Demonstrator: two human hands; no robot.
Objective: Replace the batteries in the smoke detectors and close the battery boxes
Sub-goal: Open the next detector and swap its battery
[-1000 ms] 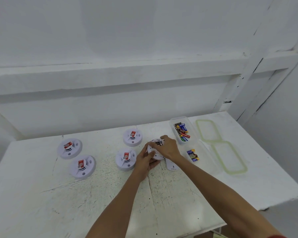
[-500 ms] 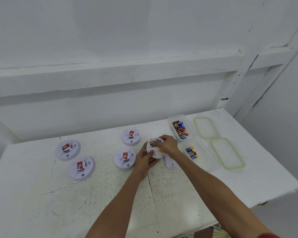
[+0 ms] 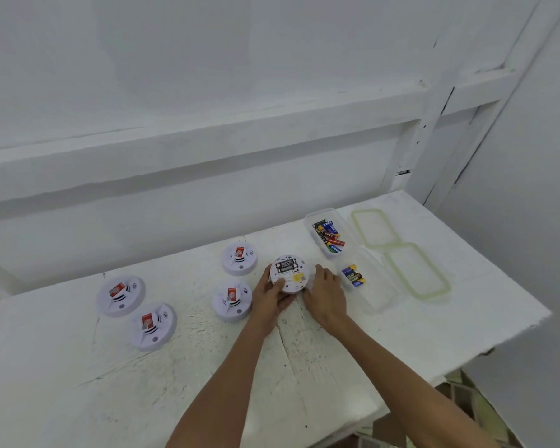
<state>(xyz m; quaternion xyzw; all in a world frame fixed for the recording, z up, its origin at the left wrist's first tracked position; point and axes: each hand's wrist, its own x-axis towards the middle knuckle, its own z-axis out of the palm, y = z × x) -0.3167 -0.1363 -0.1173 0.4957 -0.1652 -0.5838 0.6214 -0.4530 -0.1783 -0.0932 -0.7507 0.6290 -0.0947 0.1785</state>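
The left hand grips the open smoke detector by its left rim, thumb on top and fingers curled beneath. The right hand sits just right of it with its fingers bent down; I cannot tell whether they hold anything. One face-up detector lies behind-left of the open one, a second just left, and a third and a fourth farther left. To its right stand a far battery box and a near battery box. Beyond them, a far lid and a near lid approach the table edge. Scratched tabletop stretches from the detector to the near edge. Half a second ago the right hand covered the battery compartment; it has slid off, baring dark cells.
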